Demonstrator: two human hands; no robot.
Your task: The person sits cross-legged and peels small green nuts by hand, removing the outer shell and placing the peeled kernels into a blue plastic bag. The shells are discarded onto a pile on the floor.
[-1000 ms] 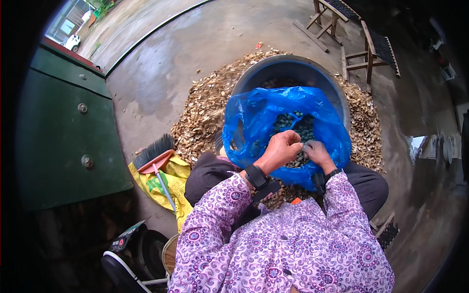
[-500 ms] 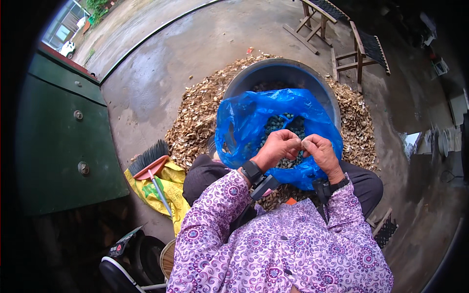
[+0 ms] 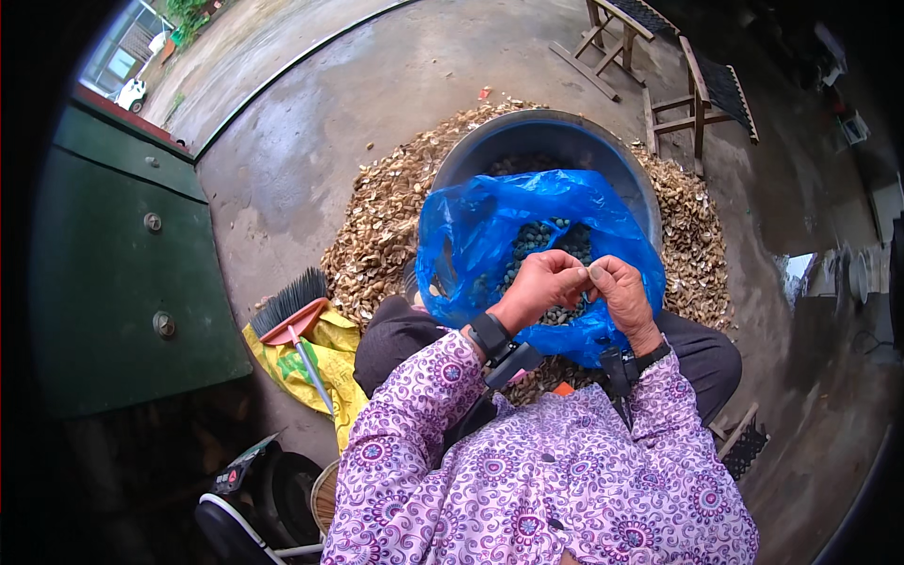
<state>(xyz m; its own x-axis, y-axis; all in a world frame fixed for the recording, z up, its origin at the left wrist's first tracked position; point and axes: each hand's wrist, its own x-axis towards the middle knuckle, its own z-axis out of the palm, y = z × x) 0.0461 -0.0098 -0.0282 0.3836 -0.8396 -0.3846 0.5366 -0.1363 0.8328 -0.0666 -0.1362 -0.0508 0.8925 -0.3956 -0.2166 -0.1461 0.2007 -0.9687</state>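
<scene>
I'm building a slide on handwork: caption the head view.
Left hand and right hand meet over an open blue bag, shells heaped beside a tub.

The shirt, at five o'clock, is pale lilac, and it has a pattern of purple curls and round, flower-like medallions. Near two o'clock, the plastic bag is bright blue, while the small pieces inside it are dark green. The basin, at one o'clock, is bluish grey. At ten o'clock, the shells are mixed tan and brown. The metal panel, at nine o'clock, is plain dark green. At eight o'clock, the sack is yellow with green print.
</scene>
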